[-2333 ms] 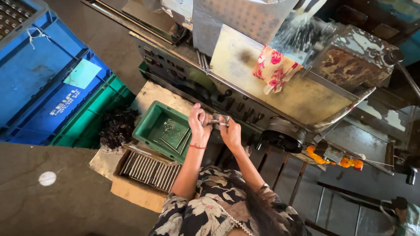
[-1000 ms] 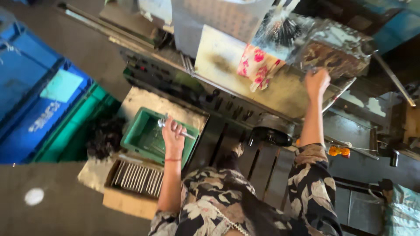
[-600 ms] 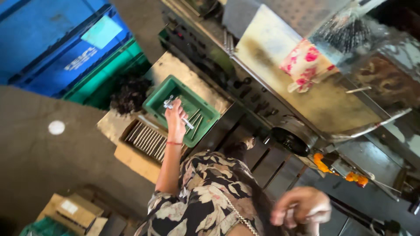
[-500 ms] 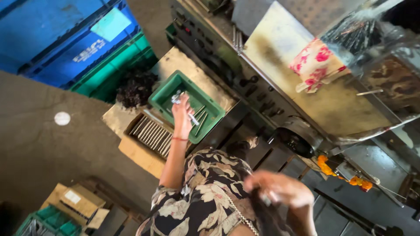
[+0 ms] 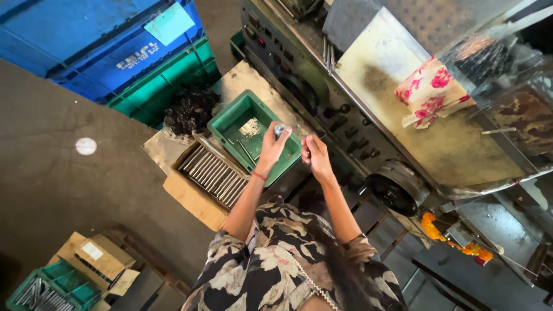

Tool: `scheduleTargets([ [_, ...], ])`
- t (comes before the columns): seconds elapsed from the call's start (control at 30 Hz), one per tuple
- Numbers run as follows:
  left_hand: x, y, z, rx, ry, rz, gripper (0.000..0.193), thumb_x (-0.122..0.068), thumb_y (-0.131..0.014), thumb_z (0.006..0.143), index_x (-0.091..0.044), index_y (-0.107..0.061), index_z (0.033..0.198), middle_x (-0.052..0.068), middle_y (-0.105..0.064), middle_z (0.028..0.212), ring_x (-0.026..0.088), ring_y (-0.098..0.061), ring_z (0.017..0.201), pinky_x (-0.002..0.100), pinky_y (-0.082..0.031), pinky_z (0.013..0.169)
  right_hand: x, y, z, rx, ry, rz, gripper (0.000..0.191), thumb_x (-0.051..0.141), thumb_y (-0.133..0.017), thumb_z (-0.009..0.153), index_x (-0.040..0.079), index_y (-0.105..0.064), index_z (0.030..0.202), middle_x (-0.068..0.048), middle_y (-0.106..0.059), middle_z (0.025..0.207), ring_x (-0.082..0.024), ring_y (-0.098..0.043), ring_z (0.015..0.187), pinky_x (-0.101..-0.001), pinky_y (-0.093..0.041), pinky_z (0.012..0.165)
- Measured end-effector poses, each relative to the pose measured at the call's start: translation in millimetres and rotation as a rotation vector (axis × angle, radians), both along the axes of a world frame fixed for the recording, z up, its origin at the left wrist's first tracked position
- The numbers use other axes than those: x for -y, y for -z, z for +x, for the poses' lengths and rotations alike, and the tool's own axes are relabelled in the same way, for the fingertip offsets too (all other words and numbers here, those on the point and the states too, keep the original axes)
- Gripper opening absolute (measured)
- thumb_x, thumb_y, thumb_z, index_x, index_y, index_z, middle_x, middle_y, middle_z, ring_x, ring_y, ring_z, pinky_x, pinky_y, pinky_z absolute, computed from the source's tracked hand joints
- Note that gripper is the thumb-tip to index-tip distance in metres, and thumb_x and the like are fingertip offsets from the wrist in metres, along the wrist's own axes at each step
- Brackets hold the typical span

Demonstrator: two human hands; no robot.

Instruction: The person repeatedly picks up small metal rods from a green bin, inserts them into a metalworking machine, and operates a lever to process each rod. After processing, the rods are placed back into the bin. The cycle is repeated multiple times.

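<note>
Seen from above, at a grimy machine bench (image 5: 455, 155). Left hand (image 5: 271, 151) raised over the near right edge of a small green tray (image 5: 230, 124), fingers pinched round a short metal cylinder (image 5: 279, 129), shiny end up, just above the tray's rim. Right hand (image 5: 314, 156) close beside the left, almost touching, fingers curled loosely inward; whether anything sits in that grip cannot be told. Inside the green tray, a few thin metal rods and a pale patch of filings near its far corner. Just beside the tray, toward the floor side, a shallow cardboard box (image 5: 210, 173) packed with a row of grey metal rods laid side by side, both resting on a worn board (image 5: 242, 86) against the machine's front. At the board's far edge, a dark tangle of metal swarf (image 5: 190, 109), touching a large green crate (image 5: 167, 86), with blue crates (image 5: 98, 40) stacked beyond it. On the bench top, well apart from the hands, a crumpled white cloth with pink flowers (image 5: 432, 95) lying on a stained metal plate. Low on the machine, right of the hands, a black round handwheel (image 5: 394, 193). On the floor near the bottom left corner, small cartons (image 5: 95, 256) and another green bin of rods (image 5: 43, 291).
</note>
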State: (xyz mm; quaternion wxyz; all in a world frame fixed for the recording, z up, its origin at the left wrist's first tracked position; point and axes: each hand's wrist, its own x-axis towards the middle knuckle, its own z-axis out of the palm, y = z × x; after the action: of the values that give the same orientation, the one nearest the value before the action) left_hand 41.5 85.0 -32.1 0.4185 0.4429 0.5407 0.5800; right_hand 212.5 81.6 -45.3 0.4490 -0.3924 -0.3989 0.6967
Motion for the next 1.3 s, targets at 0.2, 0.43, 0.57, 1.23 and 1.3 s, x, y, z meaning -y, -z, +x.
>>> scheduleTargets([
  [0.2, -6, 26, 9, 0.311, -0.125, -0.083, 0.036, -0.02, -0.077, 0.094, -0.008, -0.059, 0.066, -0.009, -0.047, 0.062, 0.003, -0.036, 0.058, 0.027, -0.026, 0.05, -6, -25, -22, 0.01, 0.076, -0.032, 0.033, 0.035, -0.05, 0.11, 0.007, -0.056, 0.093, 0.007, -0.038, 0.062, -0.003, -0.031, 0.048, -0.022, -0.022, 0.041],
  [0.43, -5, 18, 5, 0.2, -0.166, 0.07, 0.041, -0.018, -0.077, 0.094, -0.012, -0.049, 0.064, -0.011, -0.043, 0.063, 0.001, -0.035, 0.059, 0.026, -0.026, 0.048, -8, -21, -25, 0.084, 0.032, -0.012, 0.034, 0.035, -0.051, 0.109, 0.006, -0.055, 0.091, 0.005, -0.04, 0.059, -0.005, -0.035, 0.044, -0.0245, -0.029, 0.04],
  [0.57, -3, 11, 0, 0.171, -0.186, 0.08, 0.046, -0.018, -0.077, 0.096, -0.012, -0.045, 0.063, -0.011, -0.04, 0.062, 0.001, -0.033, 0.057, 0.026, -0.024, 0.047, -6, -23, -27, 0.001, 0.02, -0.014, 0.033, 0.035, -0.05, 0.109, 0.007, -0.054, 0.092, 0.005, -0.039, 0.06, -0.005, -0.035, 0.045, -0.0239, -0.029, 0.041],
  [1.23, 37, -8, -53, 0.197, -0.328, 0.103, 0.024, -0.016, -0.073, 0.096, -0.008, -0.062, 0.077, -0.008, -0.059, 0.077, 0.002, -0.05, 0.07, 0.024, -0.041, 0.06, 199, -83, 92, -0.349, -0.38, -0.133, 0.03, 0.034, -0.056, 0.109, 0.004, -0.055, 0.106, 0.0, -0.039, 0.066, -0.011, -0.038, 0.051, -0.0332, -0.04, 0.048],
  [1.3, 33, -6, -50, 0.175, -0.295, 0.074, 0.034, -0.017, -0.074, 0.098, -0.009, -0.054, 0.072, -0.009, -0.05, 0.073, 0.002, -0.042, 0.067, 0.024, -0.033, 0.057, 190, -94, 74, -0.548, -0.277, 0.008, 0.02, 0.028, -0.057, 0.113, 0.009, -0.056, 0.105, -0.004, -0.041, 0.071, -0.014, -0.038, 0.056, -0.0289, -0.04, 0.055],
])
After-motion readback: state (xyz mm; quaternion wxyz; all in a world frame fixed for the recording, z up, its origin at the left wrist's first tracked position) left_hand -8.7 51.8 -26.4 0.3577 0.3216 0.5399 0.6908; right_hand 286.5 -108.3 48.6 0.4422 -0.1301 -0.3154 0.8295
